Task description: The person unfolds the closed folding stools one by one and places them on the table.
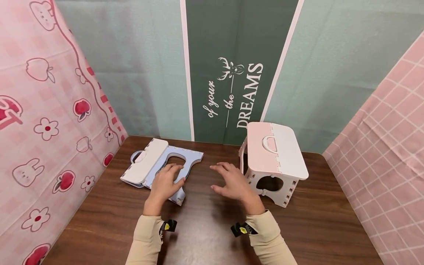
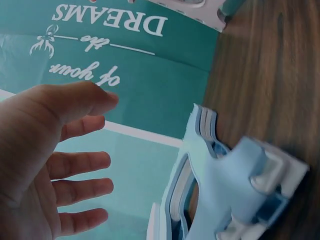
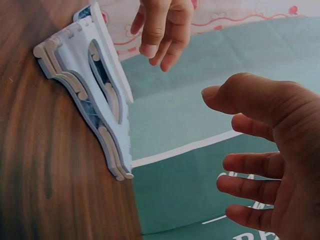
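Observation:
A blue and white folding stool (image 1: 150, 158) lies folded flat on the left of the table, its carry handle pointing left. Above its near part hovers my left hand (image 1: 165, 184), fingers spread and loosely bent, with nothing held. A pink and white folding stool (image 1: 276, 149) stands unfolded on its legs at the right. My right hand (image 1: 233, 182) is in the air just left of it, fingers apart and holding nothing. The left wrist view shows the blue stool (image 2: 225, 180) below the hand; the right wrist view shows the flat stool (image 3: 95, 80) beyond the fingers.
The brown wooden table (image 1: 205, 235) carries both stools. A green cloth backdrop (image 1: 228, 36) with printed lettering hangs behind it. Pink patterned cloth (image 1: 43, 129) hangs on the left, and pink checked cloth (image 1: 391, 140) on the right.

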### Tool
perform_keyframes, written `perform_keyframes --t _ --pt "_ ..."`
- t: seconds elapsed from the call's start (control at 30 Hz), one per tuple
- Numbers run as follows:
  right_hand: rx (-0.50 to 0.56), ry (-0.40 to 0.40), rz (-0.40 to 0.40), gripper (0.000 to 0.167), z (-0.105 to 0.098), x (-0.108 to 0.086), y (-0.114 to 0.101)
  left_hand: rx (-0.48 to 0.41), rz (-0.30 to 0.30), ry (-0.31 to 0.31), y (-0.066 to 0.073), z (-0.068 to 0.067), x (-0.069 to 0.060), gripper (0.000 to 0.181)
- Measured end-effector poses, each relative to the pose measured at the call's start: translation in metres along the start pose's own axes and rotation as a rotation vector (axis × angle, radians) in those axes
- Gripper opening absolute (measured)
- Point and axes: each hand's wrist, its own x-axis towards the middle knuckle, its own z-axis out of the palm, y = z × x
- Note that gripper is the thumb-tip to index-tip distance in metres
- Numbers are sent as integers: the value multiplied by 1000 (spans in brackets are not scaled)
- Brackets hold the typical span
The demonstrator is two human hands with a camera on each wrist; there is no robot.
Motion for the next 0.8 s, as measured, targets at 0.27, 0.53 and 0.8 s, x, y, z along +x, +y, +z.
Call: perform_keyframes --t 0.27,0.53,0.8 --pt "-30 -13 19 58 18 0 -5 87 21 37 -12 0 -9 36" --pt "-16 -20 39 61 38 -1 -10 102 22 58 -30 1 -19 37" --pt "-3 -33 55 61 54 1 -19 90 -20 57 -42 0 -28 37"
